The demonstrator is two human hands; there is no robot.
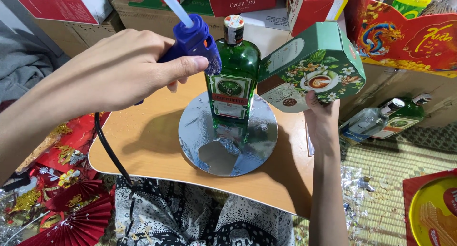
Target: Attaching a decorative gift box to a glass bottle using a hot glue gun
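Observation:
My left hand (119, 72) grips a blue glue gun (193, 40) with a white glue stick (173, 5) poking out of its back; the nozzle sits against the shoulder of a green glass bottle (235, 72). The bottle stands upright on a round silver foil board (228, 141), which lies on a small wooden lap table (152, 136). My right hand (323, 120) holds up a green tea box (314, 67) with a flower and cup picture, just right of the bottle and close to it. The glue gun's black cord (107, 146) hangs down over the table's left edge.
Two more bottles, a clear bottle (369, 122) and a green bottle (404, 115), lie on the right. Cardboard and red boxes (62, 3) are stacked behind. Red and gold paper decorations (62, 198) lie at lower left, a red biscuit tin (431, 210) at lower right on a woven mat.

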